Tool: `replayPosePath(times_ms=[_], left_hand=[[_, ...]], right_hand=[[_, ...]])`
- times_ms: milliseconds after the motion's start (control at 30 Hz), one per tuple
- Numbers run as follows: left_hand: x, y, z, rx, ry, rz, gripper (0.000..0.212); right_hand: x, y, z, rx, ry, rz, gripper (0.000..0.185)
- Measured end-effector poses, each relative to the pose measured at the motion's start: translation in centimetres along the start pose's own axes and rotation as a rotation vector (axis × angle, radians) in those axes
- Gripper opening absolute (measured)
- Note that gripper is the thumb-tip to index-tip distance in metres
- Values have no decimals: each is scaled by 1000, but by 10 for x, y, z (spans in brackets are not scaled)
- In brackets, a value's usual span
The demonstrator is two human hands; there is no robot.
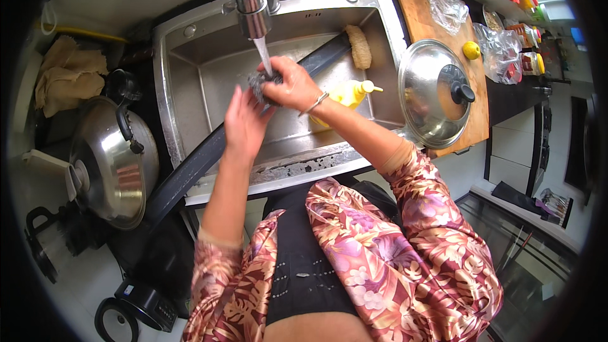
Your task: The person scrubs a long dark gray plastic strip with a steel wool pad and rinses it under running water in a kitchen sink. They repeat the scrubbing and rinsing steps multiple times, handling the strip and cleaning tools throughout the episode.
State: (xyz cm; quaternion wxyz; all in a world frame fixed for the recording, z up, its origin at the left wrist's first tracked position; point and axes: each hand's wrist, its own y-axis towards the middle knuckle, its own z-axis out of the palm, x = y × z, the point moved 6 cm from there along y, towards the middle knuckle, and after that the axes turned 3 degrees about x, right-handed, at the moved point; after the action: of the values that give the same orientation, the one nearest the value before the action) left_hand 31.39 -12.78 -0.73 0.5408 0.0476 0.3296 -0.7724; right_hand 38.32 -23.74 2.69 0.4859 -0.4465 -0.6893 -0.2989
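Observation:
Water runs from the chrome faucet (256, 14) onto a steel wool scourer (262, 86) gripped in my right hand (292, 86). Just left of it and lower, my left hand (244, 118) is raised with its fingers spread, holding nothing visible. Beneath both hands a long black panel (199, 156) lies diagonally across the stainless steel sink (213, 76), its lower end resting beyond the left rim. At its upper end is a loofah sponge (358, 47). A yellow squeeze bottle (349, 95) stands in the sink, partly hidden by my right forearm.
A lid (427, 99) lies on the wooden board (413, 4) at right, with a lemon-like yellow fruit (471, 50) and plastic bags (446, 9). At left sit a lidded wok (114, 161) and beige cloths (71, 78). The sink's front rim (308, 166) lies before my body.

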Motion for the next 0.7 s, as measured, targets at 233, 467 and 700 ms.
replayPosePath(times_ms=[233, 467, 700], left_hand=[[44, 89, -15, -189, -276, -251, 24], [36, 94, -83, -527, -85, -107, 20], [24, 88, -50, -258, -116, -245, 16]], right_hand=[[-2, -18, -11, -57, -362, -114, 53], [-66, 29, -98, 218, -577, 195, 38], [-217, 13, -163, 79, -802, 975, 55]])
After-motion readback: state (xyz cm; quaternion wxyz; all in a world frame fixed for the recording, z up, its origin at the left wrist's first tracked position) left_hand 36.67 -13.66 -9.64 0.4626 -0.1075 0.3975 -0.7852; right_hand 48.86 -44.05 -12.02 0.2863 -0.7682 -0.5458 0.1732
